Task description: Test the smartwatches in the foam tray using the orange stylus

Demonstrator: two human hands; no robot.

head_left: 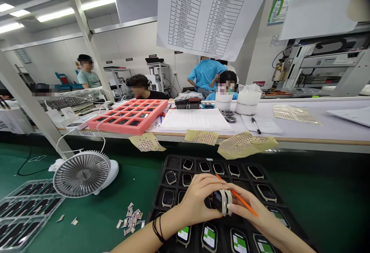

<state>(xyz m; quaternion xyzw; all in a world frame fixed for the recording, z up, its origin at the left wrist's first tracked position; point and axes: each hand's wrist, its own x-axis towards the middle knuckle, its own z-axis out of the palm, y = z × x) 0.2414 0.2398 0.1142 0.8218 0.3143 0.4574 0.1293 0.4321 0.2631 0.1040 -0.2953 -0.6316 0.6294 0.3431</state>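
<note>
My left hand [199,197] is closed round a watch case [220,202] with a dark face, above the black tray. Opposite it, my right hand [245,203] pinches the pale edge of the same piece, where two light layers show with a dark gap between them. An orange stick [244,202] also lies in my right hand, slanting across the fingers. Beneath both hands is the black foam tray [174,162], its pockets holding several watches; those in the front row show green and white on their faces [209,236].
A white fan [82,174] stands left on the green mat, near small scattered pieces [133,218] and a clear tray of dark parts [26,206]. A shelf behind carries a pink foam tray [141,127], papers [196,119] and white rolls [247,102]. Several people are beyond it.
</note>
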